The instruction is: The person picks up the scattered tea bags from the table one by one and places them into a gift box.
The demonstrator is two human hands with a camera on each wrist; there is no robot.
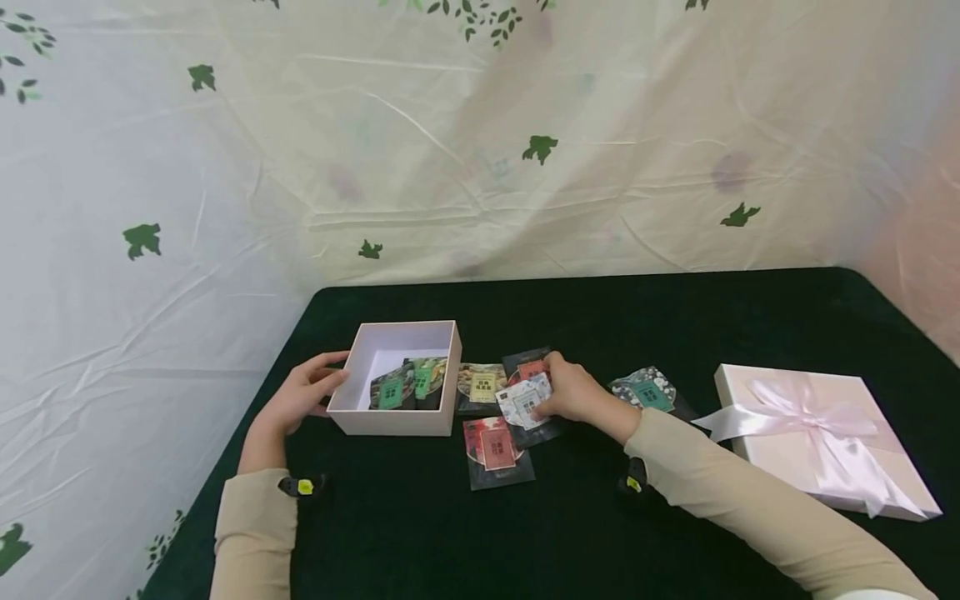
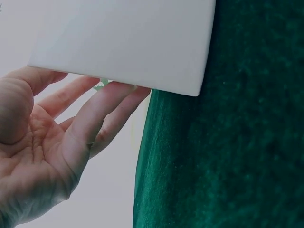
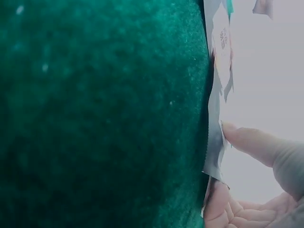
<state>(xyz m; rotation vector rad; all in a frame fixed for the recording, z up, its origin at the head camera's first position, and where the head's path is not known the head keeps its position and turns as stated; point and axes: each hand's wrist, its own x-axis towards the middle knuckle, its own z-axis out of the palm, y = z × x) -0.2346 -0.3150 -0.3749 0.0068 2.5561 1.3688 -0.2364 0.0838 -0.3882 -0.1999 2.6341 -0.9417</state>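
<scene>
A white open box (image 1: 390,417) stands on the dark green cloth (image 1: 525,533) and holds two packets with green labels (image 1: 408,385). My left hand (image 1: 318,387) rests against the box's left wall, and in the left wrist view the left hand (image 2: 80,123) has straight fingers (image 2: 107,102) against the box (image 2: 128,42). My right hand (image 1: 558,396) pinches a pale blue-and-white packet (image 1: 522,406) among the loose packets. In the right wrist view the thumb (image 3: 251,142) presses on that packet (image 3: 214,147), seen edge-on.
Loose packets lie right of the box: a yellow-labelled packet (image 1: 482,387), a dark packet with a red label (image 1: 527,364), a red packet (image 1: 495,450), a teal packet (image 1: 647,392). A pink lid with a ribbon bow (image 1: 817,433) lies at the right. A leaf-print curtain (image 1: 480,150) hangs behind.
</scene>
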